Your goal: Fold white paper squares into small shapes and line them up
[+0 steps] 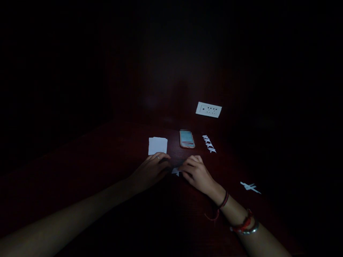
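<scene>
The dark red table (112,142) stood in a nearly black room, a socket (208,110) pale beyond it. A small paper (175,171) lay between the hands. The right hand (197,173) had bent fingers at its right end; I cannot tell whether they gripped it. The left hand (154,169) curled just beside its left end, its grasp unclear. Beyond were a stack (157,145), a phone (187,139) and folded pieces (209,144); strips (250,187) lay farther right.

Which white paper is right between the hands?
The small piece by the right hand; the square paper, zigzag row and crossed strips lie outside that gap.
</scene>
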`<state>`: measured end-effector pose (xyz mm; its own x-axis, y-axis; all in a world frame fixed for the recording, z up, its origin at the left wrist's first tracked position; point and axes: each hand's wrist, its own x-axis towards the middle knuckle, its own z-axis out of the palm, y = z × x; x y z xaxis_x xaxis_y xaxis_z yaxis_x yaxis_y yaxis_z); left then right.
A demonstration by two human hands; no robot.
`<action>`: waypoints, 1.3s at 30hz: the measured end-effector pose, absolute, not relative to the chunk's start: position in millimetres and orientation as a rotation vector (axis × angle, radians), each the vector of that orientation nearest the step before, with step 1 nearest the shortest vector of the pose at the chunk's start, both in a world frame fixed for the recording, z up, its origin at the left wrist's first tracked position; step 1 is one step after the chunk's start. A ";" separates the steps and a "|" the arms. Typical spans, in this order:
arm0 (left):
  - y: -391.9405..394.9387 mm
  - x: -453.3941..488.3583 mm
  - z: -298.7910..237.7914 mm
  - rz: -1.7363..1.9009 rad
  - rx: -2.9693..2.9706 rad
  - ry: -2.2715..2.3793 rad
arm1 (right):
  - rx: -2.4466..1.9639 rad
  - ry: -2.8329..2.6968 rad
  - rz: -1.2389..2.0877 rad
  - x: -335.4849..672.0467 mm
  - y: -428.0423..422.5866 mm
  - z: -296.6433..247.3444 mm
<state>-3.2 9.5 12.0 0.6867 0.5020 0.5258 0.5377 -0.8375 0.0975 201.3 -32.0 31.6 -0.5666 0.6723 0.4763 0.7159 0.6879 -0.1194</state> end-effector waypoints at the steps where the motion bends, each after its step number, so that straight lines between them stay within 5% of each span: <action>1: 9.5 -3.3 12.1 -0.856 -2.821 -0.878 | -1.066 -2.414 -0.146 201.7 -31.9 31.2; 12: 4.9 -1.2 14.5 -0.670 -2.906 -0.889 | -0.983 -2.525 -0.208 202.5 -29.1 26.4; 27: 3.6 -3.7 10.7 -0.610 -2.957 -0.851 | -0.857 -2.569 0.357 206.8 -31.2 30.0; 39: -3.7 -3.2 15.0 -0.679 -2.973 -0.795 | -0.956 -2.454 0.349 210.4 -25.0 25.2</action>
<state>-3.2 -3.7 15.0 0.7797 0.4783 0.4042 0.4741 -0.8725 0.1179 210.4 -25.0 25.2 -0.6410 0.6875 0.3412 0.5650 0.7236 -0.3965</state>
